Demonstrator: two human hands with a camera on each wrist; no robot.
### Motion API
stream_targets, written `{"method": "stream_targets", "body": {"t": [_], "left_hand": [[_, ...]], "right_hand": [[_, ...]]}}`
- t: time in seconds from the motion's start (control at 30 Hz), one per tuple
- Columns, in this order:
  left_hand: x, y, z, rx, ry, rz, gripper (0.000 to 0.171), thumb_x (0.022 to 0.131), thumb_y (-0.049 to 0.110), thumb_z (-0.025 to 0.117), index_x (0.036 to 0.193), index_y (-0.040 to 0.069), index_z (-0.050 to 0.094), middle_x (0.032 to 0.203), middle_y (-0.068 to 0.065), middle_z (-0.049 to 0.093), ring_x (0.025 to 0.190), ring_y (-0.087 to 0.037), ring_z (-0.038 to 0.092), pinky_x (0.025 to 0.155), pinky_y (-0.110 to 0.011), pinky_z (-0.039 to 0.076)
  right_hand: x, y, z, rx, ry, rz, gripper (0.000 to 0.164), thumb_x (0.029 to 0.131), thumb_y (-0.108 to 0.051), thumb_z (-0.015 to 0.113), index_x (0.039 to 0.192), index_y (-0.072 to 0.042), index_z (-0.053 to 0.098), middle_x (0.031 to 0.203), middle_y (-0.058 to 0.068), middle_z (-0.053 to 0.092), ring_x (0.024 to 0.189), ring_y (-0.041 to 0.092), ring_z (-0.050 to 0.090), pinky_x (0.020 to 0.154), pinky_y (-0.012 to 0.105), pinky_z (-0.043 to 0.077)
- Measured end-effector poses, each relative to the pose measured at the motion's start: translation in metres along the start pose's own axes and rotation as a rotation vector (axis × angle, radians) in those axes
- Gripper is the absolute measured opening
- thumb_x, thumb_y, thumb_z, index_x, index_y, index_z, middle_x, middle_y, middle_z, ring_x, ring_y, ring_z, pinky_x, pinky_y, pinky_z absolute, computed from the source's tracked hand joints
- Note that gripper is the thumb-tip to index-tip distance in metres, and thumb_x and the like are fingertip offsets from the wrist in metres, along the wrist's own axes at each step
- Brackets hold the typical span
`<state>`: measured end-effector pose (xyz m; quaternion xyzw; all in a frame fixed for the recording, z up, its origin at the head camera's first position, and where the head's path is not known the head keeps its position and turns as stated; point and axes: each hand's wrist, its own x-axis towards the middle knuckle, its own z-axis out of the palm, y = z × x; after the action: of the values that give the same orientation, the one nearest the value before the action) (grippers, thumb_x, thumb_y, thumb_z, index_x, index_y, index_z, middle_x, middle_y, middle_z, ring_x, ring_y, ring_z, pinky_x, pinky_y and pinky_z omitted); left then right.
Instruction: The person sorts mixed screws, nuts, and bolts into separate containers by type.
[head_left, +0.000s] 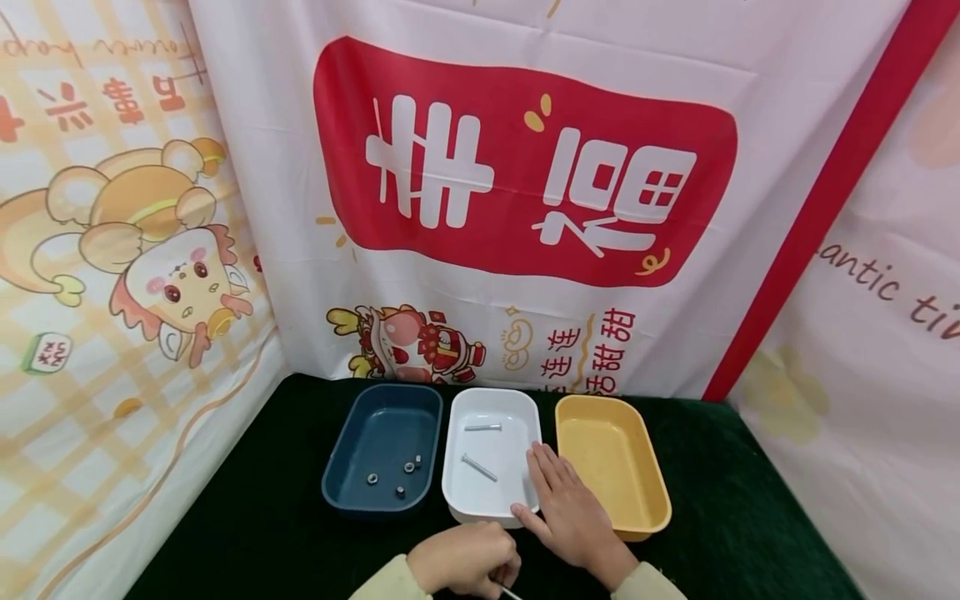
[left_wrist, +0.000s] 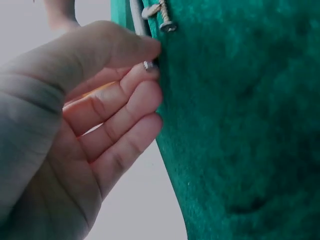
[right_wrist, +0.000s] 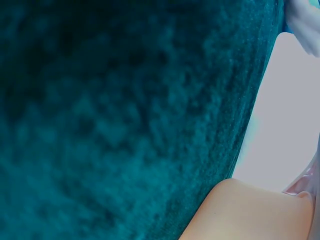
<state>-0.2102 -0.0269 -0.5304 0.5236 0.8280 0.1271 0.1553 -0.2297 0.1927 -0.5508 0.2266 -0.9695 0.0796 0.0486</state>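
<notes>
Between left fingers (left_wrist: pixel 144 99), slim rod (head_left: pixel 511 592) (silvery).

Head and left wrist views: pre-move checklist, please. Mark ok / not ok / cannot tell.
1. Left hand pinches the slim silvery metal piece: ok.
2. That piece's full shape identified: cannot tell; fingers hide much of it.
3. Two long silvery metal bolts inside the white rectangular tray: ok.
4. Four small grey metal nuts inside the blue rectangular tray: ok.
5. White tray unobstructed in the head view: not ok; the right hand covers part of its right edge.
6. All threaded metal screws in trays: not ok; at least one lies on the green velvety cloth.
</notes>
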Motion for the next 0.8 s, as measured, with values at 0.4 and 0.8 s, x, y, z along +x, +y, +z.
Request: {"method": "stream_targets", "body": {"t": [0.4, 0.8], "left_hand": [[-0.024, -0.006, -0.019, -0.083, 0.032, 0.066, 0.01, 0.09, 0.011, 0.078, 0.089, 0.021, 0.077, 0.074, 0.02, 0.063, 0.063, 0.015, 0.051, 0.061, -0.003, 0.046], [-0.052, -0.013, -0.051, -0.22, 0.118, 0.022, 0.008, 0.092, 0.007, 0.075, 0.09, 0.015, 0.076, 0.079, 0.016, 0.063, 0.068, 0.012, 0.053, 0.066, -0.009, 0.053]], "right_hand": [[0.001, 0.0, -0.002, 0.0, -0.01, 0.009, 0.089, 0.104, -0.068, 0.043, 0.168, -0.009, 0.026, 0.177, 0.007, 0.024, 0.165, 0.028, 0.022, 0.133, 0.054, 0.025], [0.0, 0.0, -0.001, -0.005, -0.001, 0.007, 0.09, 0.105, -0.072, 0.038, 0.168, -0.008, 0.027, 0.177, 0.008, 0.026, 0.164, 0.028, 0.023, 0.132, 0.053, 0.026]]}}
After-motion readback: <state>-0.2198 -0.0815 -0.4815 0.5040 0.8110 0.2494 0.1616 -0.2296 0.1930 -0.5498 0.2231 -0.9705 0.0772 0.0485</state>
